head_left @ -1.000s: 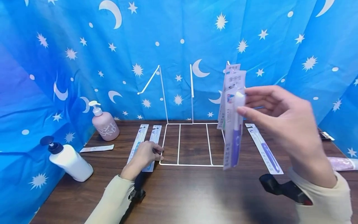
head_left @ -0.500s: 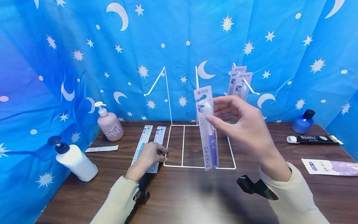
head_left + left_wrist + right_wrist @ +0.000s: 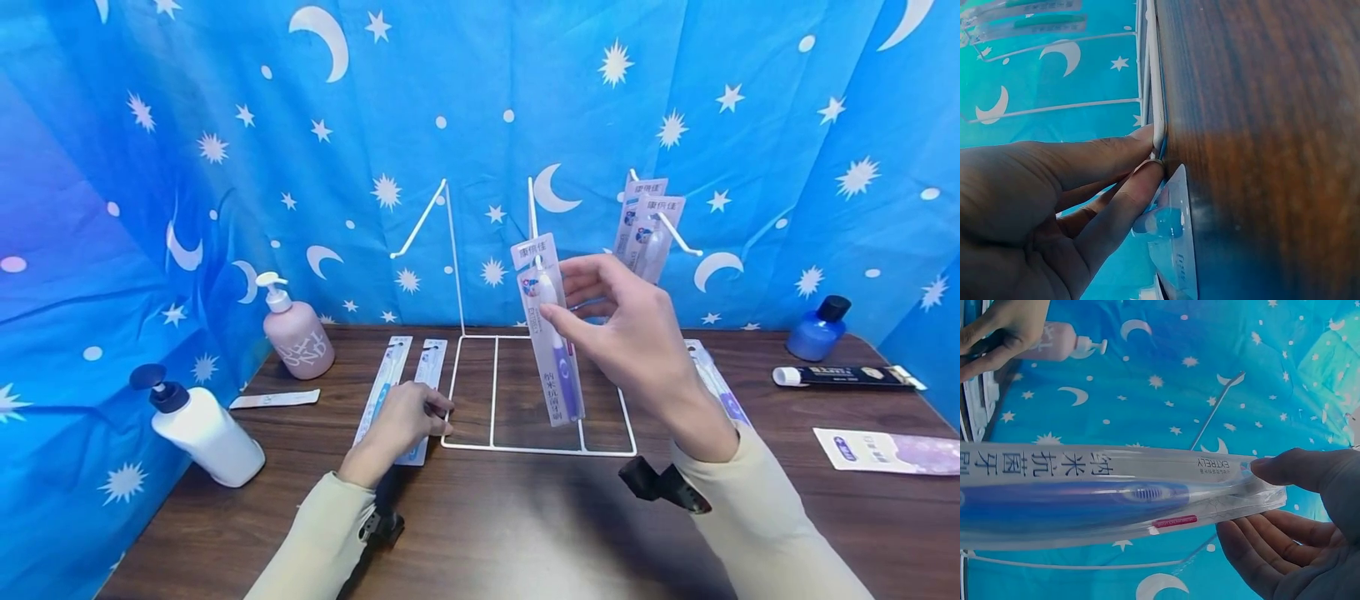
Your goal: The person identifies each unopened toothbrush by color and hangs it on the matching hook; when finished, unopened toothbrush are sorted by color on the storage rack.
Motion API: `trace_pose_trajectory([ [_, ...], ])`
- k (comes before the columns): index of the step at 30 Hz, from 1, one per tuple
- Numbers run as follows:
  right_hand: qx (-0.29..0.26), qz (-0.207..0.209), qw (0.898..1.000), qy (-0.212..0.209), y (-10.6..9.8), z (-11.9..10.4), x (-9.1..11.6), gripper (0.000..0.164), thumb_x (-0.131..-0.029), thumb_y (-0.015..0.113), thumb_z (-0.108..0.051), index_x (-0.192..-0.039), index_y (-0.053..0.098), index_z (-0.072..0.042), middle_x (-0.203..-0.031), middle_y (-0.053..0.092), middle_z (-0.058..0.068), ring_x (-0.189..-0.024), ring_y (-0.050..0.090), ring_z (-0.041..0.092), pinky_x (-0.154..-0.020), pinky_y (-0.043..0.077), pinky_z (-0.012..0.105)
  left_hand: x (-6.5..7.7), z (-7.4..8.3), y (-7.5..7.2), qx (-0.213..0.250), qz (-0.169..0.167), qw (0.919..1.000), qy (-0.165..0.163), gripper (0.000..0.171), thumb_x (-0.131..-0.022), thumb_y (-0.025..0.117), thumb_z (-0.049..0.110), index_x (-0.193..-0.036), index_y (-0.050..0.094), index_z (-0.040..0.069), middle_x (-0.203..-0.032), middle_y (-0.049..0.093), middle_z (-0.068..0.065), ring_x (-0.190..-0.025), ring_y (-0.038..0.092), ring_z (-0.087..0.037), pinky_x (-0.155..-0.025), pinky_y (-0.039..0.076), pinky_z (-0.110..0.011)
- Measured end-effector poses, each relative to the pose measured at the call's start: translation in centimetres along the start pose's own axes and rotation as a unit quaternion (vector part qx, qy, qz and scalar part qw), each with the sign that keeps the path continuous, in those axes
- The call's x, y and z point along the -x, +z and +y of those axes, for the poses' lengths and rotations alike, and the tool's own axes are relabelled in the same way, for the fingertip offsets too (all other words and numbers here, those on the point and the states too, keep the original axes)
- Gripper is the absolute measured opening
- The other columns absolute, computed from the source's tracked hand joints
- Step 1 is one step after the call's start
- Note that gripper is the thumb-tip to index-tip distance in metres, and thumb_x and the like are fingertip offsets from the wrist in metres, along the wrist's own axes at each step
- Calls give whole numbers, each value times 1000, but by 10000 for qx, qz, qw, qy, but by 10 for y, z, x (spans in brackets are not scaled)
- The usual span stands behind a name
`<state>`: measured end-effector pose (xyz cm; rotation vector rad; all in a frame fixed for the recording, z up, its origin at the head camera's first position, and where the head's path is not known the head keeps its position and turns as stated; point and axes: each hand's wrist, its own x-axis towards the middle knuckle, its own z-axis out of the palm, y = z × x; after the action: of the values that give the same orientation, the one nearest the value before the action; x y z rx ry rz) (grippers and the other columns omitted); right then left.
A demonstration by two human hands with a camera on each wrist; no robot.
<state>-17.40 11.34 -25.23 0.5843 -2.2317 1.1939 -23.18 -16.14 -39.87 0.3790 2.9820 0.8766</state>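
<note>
My right hand [image 3: 626,329] pinches a packaged purple toothbrush [image 3: 558,354] near its upper end, thumb in front and fingers behind. The pack hangs almost upright, tilted slightly, its top at the middle prong [image 3: 532,204] of a white wire rack [image 3: 540,452]. Whether the prong passes through the hanging hole, I cannot tell. In the right wrist view the pack [image 3: 1085,494] stretches sideways from the fingertips. My left hand [image 3: 401,421] pinches the rack's front left corner, with thumb and finger on the wire [image 3: 1156,81] in the left wrist view. Two packaged toothbrushes [image 3: 651,237] hang on the right prong.
Two blue toothbrush packs [image 3: 386,379] lie left of the rack, partly under my left hand. Another purple pack [image 3: 720,387] lies behind my right wrist. Pump bottles [image 3: 208,437] stand left. A blue bottle [image 3: 817,329], black tube [image 3: 847,377] and pale tube [image 3: 885,450] are right.
My right hand has carried the purple toothbrush pack left from the right prong's side to the middle prong, turning its front into view. The left hand stays at the rack's corner.
</note>
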Motion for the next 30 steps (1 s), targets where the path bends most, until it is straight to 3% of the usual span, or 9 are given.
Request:
trace_pose_trajectory([
  [8, -38, 89, 9999, 109, 9, 11, -12, 42, -85, 76, -22, -120, 58, -7, -102, 64, 5, -91, 63, 18, -80, 52, 38, 0, -1, 1, -82, 248, 9990, 364, 24, -69, 86, 6, -92, 77, 6, -71, 67, 3, -63, 57, -5, -59, 47, -25],
  [18, -136, 331, 9993, -61, 25, 31, -28, 39, -87, 74, -16, -119, 55, -5, -103, 64, 8, -92, 63, 20, -82, 53, 39, 1, -3, 4, -68, 225, 9990, 386, 24, -69, 86, 6, -92, 77, 7, -70, 66, 5, -63, 56, -5, -59, 46, -25],
  [30, -412, 533, 9975, 204, 39, 46, -48, 38, -87, 74, -17, -118, 54, -10, -97, 64, 3, -86, 63, 13, -81, 52, 30, 1, -2, 4, -114, 225, 9990, 356, 25, -69, 86, 8, -92, 77, 8, -73, 67, 3, -65, 57, -6, -61, 47, -26],
])
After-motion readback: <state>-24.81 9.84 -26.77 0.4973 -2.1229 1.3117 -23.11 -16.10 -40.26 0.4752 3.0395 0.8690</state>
